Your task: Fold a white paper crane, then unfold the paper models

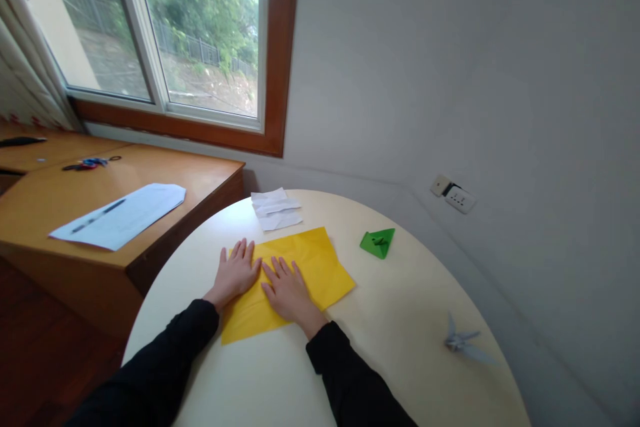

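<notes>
A creased sheet of yellow paper (320,267) lies flat on the round cream table (250,387). My left hand (237,270) presses on its left part, fingers spread and pointing away from me. Close beside it, my right hand (287,290) rests palm down near the middle of the sheet, its fingers also apart. Neither hand grips anything. Beyond the sheet lies a piece of creased white paper (275,209). To the right is a folded green paper piece (379,242).
A folded pale paper crane (460,341) stands near the table's right edge. On the wooden desk (210,177) at left lie white paper (150,203), a dark pen (97,216) and scissors (93,163). A wall with a socket (460,199) borders the table behind and to the right.
</notes>
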Demonstrator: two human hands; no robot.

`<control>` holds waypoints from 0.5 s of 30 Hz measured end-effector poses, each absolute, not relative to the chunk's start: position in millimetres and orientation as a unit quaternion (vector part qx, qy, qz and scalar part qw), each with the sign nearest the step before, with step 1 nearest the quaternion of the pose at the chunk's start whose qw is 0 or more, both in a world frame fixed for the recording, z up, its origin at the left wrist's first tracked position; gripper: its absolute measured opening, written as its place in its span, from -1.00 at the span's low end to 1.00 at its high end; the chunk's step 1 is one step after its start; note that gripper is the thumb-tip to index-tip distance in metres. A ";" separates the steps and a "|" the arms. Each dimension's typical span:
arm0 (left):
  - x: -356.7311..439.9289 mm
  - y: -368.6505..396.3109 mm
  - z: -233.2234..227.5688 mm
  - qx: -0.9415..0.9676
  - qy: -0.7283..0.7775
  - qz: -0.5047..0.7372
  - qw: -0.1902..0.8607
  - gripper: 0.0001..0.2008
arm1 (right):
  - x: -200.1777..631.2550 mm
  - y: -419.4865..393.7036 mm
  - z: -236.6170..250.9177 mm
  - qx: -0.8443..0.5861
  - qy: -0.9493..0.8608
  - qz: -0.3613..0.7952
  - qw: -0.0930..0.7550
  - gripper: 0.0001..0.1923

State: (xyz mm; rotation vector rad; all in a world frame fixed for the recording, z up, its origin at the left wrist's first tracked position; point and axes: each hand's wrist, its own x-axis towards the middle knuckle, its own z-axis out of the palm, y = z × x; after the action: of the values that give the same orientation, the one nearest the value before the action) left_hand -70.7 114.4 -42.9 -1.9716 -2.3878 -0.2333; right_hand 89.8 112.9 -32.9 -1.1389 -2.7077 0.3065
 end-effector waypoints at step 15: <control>-81.3 109.7 -40.0 -0.650 -0.756 -0.069 0.003 -0.41 | 167.3 175.5 -34.8 -0.559 -0.824 0.082 0.034 -0.46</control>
State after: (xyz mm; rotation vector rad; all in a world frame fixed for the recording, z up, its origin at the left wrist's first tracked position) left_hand -81.3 109.7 -40.0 -2.0395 -2.3718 -0.2152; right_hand 167.3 175.5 -34.8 -1.7204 -2.5351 0.2537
